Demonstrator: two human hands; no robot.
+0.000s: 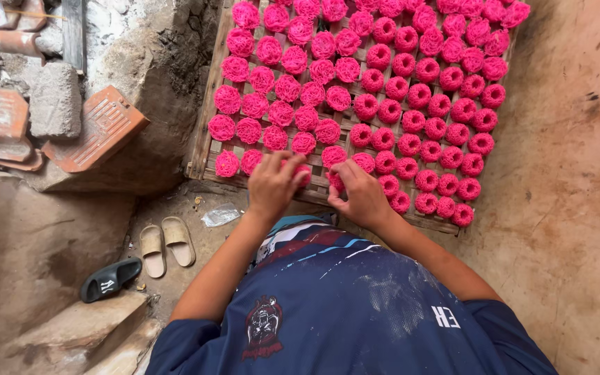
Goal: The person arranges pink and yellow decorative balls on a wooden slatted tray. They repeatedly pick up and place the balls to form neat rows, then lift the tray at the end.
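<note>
Pink noodle-like nests [383, 90] fill a slatted wooden rack [206, 149]. Left hand [272, 184]: fingers spread over a nest at their tips. Right hand [361, 194]: fingers pinched on another nest [336, 182]. Judged step: placing the near row; neighbours just beyond the fingertips call for light release.

Soft, even daylight fills the scene with faint shadows and no glare, focus is sharp throughout, and wide-angle bending shows at the edges.

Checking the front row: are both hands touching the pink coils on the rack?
Touching. The head view shows the left hand and right hand fingers resting on pink coils at the bamboo rack's near edge.
</note>
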